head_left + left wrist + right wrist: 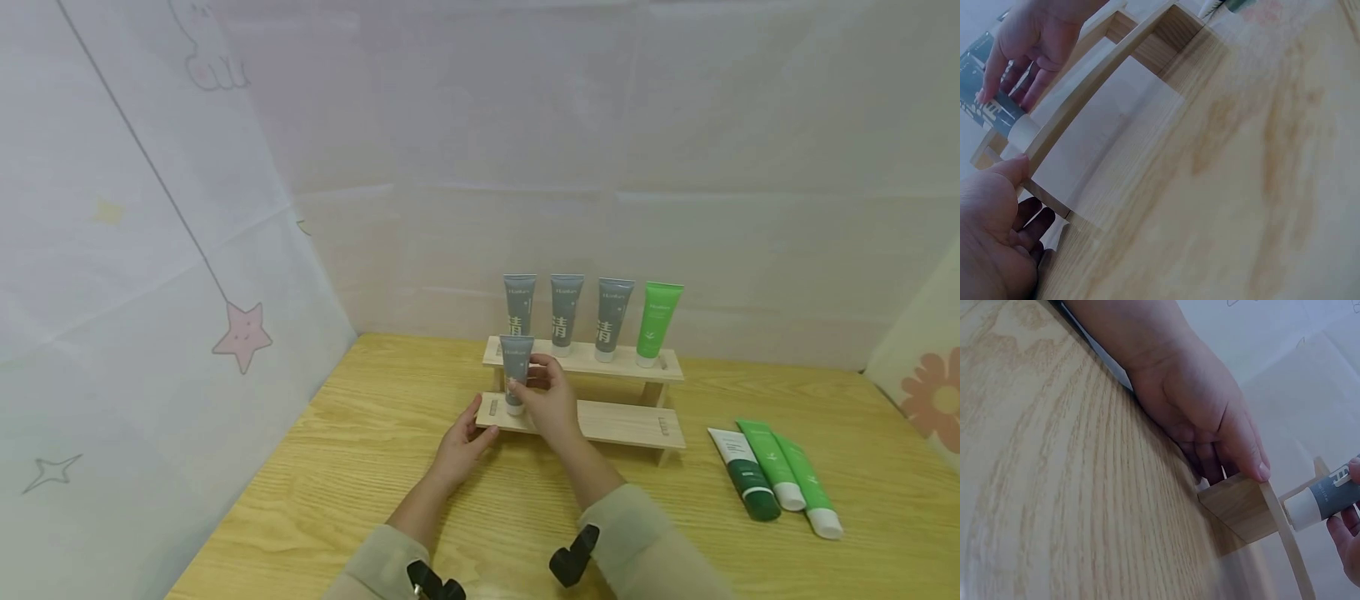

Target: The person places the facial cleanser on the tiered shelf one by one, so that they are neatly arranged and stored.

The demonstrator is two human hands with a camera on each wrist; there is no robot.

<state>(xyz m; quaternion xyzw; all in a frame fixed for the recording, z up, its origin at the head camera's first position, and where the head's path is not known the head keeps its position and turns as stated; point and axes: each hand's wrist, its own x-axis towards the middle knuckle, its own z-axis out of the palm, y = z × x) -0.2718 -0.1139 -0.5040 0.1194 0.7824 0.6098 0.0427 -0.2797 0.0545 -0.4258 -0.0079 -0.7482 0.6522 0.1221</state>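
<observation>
The grey-blue tube (pixel 515 354) is nearly upright, cap down, over the left end of the lower shelf (pixel 622 422); from here I can't tell whether the cap bears on the wood. It lies within the right hand's (pixel 555 404) grip, thumb and fingers closed around its body from the right. The left hand (pixel 455 450), farther from it, pinches the shelf's end. Behind, the upper shelf (pixel 585 361) carries three matching tubes (pixel 566 308) and a green tube (pixel 657 321).
</observation>
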